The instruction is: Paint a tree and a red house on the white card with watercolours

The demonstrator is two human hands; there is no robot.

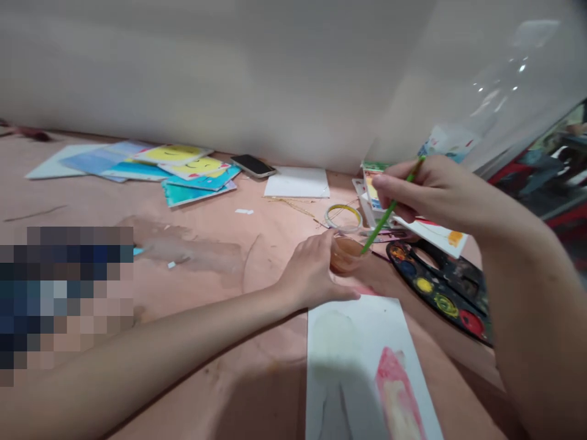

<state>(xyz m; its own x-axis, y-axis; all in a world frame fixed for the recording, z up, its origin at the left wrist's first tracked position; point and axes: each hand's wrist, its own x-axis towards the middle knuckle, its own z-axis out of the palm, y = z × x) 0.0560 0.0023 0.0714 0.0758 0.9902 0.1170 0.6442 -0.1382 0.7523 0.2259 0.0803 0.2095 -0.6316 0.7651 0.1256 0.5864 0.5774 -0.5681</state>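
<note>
Inside L hand: small cup of brown water, fingers + thumb wrapped around it, firm grasp. Cup low near table, can't tell if it's resting on it. R hand up past cup, pinching green paintbrush btw thumb + fingers, not clenched. Brush slants down, tip at cup's R edge; can't tell if it's in the water. Below R hand: black paint palette, round wells w/ yellow, blue, green, red. Just below L hand: paper sheet, flat, pink wash on it. Just past cup: tape roll. Well beyond L hand: smiley cards in loose pile, phone beside them, all on pink table cover.
</note>
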